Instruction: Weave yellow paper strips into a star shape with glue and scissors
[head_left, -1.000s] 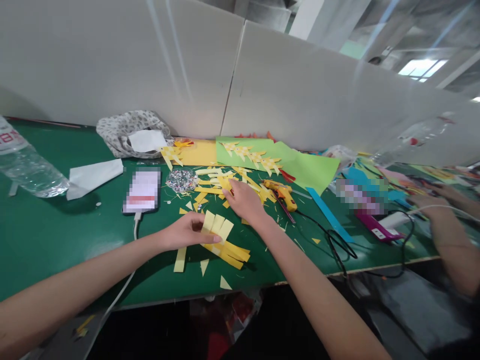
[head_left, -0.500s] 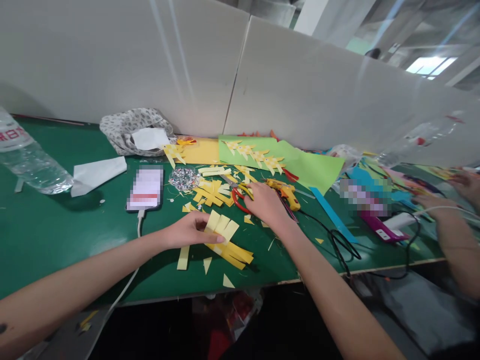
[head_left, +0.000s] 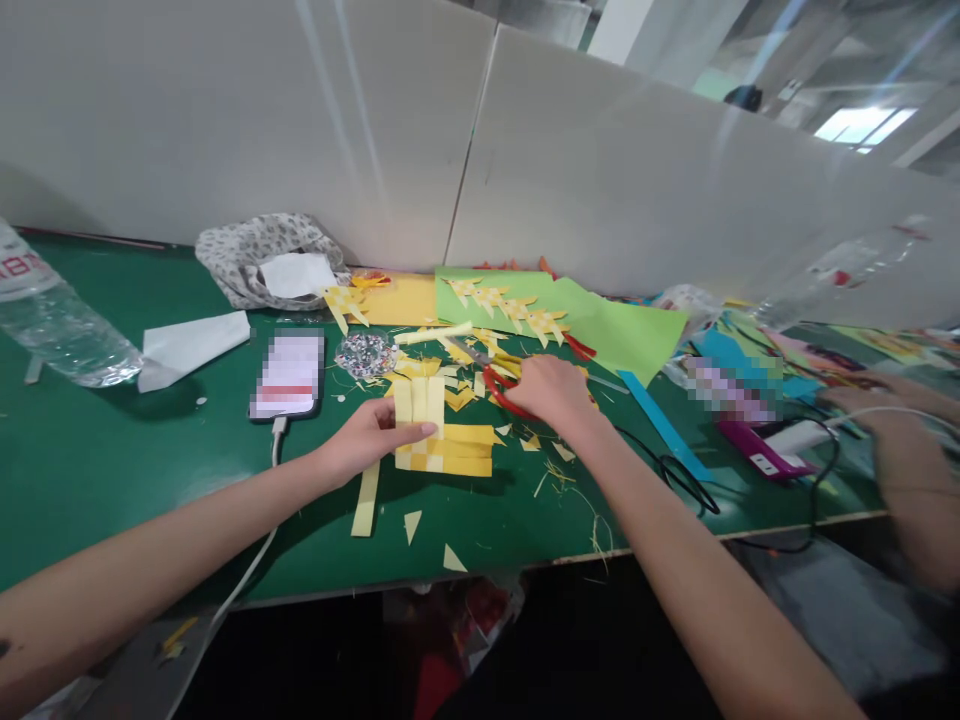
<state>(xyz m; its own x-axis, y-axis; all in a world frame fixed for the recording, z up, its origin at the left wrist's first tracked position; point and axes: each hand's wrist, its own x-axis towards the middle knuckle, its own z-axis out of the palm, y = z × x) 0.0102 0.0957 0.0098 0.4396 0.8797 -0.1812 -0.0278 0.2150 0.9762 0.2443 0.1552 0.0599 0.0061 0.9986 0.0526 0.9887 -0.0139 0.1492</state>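
My left hand (head_left: 373,440) pinches a woven paper piece (head_left: 444,450) between thumb and fingers. Pale yellow strips stand up from its checkered part, and deeper yellow strips stick out to the right. Farther back, my right hand (head_left: 551,392) is closed on scissors (head_left: 501,380) with red and yellow handles, their blades pointing left over paper scraps. One loose pale strip (head_left: 365,503) lies below my left hand. Behind the scissors, several woven yellow paper fish (head_left: 491,298) rest on a green sheet (head_left: 637,338).
A phone (head_left: 288,375) with a white cable lies left, beyond it a tilted water bottle (head_left: 60,310) and a patterned cloth (head_left: 232,262). A blue strip (head_left: 664,425), black cord (head_left: 679,485) and purple power strip (head_left: 761,455) lie right, near another person's arm (head_left: 911,480).
My right hand has lifted the scissors slightly and drawn them right. My left hand has turned the woven piece, so its pale strips now point straight up.
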